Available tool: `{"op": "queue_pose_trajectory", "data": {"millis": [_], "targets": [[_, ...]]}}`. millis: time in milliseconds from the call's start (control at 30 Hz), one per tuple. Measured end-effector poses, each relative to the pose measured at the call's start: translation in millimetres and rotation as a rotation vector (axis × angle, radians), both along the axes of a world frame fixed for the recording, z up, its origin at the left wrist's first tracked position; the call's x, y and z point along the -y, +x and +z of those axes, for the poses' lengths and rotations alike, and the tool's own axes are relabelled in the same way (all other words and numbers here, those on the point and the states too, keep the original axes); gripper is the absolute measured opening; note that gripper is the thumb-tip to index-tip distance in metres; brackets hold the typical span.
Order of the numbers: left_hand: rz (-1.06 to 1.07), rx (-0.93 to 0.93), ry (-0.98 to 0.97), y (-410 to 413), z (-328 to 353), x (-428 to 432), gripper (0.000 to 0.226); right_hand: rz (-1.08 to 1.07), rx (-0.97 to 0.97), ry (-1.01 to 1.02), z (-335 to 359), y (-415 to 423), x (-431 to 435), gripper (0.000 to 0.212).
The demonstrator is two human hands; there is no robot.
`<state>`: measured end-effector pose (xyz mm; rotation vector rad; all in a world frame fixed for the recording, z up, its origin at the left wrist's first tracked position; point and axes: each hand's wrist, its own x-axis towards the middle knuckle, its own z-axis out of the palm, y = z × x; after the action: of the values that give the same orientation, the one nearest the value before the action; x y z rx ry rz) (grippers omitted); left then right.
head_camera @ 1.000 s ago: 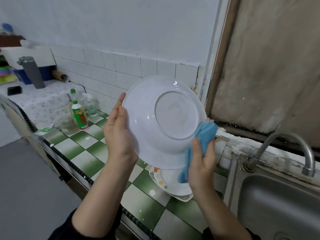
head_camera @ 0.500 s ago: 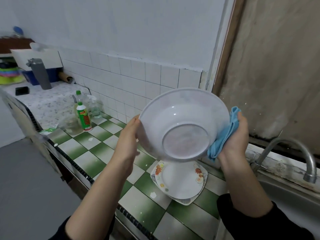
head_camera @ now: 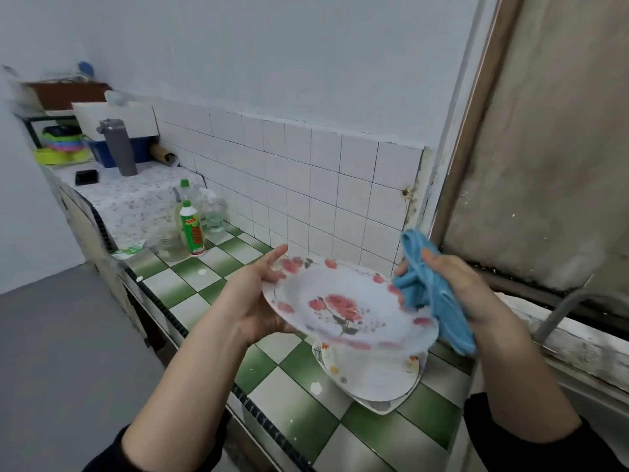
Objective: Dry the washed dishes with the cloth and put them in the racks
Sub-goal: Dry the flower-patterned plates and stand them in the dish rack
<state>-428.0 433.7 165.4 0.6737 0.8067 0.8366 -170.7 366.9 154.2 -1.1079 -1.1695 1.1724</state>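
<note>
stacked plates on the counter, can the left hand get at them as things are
Probably not yet: the left hand grips the rose plate, held right over the stacked plates. With that plate set down, the way looks free.

The plate (head_camera: 343,311), its plain white underside facing the camera a second ago, has been turned over and lowered, red rose pattern now up. The left hand (head_camera: 252,301) has shifted beneath its left rim, while the right hand (head_camera: 456,287) brings the blue cloth (head_camera: 429,287) onto its right edge.
</note>
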Motion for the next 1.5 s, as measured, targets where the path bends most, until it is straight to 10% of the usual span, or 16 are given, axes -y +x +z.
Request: {"op": "queue_pose_trajectory", "data": {"millis": [267, 367, 500, 633, 800, 933, 1033, 1167, 1333, 1500], "targets": [[0.072, -0.013, 0.238, 9.3, -6.9, 1.3, 0.047, -0.368, 0.257, -0.08, -22.4, -57.1, -26.9, 0.021], [0.165, -0.113, 0.32, 15.9, -14.4, 3.0, 0.039, -0.139, 0.291, -0.058, -32.1, -89.5, -25.7, 0.017], [0.271, -0.146, 0.415, 14.1, -21.7, 7.0, 0.037, 0.268, 0.778, 0.18, -52.5, -112.4, -13.6, 0.059], [0.29, -0.141, 0.453, -3.2, -26.9, 10.4, 0.037, 0.114, 1.175, 0.186, -58.6, -80.6, -27.3, 0.061], [0.2, -0.181, 0.663, 11.3, -25.4, 25.5, 0.037, -0.553, 0.808, 0.375, -49.0, -82.0, -63.4, 0.068], [0.206, -0.129, 0.648, 16.0, -26.9, 20.0, 0.04, -0.098, 0.625, 0.517, -46.8, -130.8, -41.9, 0.067], [0.261, 0.007, 0.564, -0.2, -23.6, 13.6, 0.039, 0.18, 0.937, 0.559, -63.6, -122.1, -23.5, 0.066], [0.297, -0.044, 0.649, -10.0, -30.6, 14.4, 0.039, -0.131, 1.263, 0.479, -89.1, -69.0, -43.9, 0.066], [0.215, -0.086, 0.763, 11.5, -34.0, 21.4, 0.035, -0.637, 0.829, 0.527, -71.2, -67.4, -79.2, 0.067], [0.389, -0.013, 0.714, 25.6, -39.9, 24.2, 0.034, -0.078, 0.725, 0.637, -90.3, -125.6, -53.1, 0.063]]}}
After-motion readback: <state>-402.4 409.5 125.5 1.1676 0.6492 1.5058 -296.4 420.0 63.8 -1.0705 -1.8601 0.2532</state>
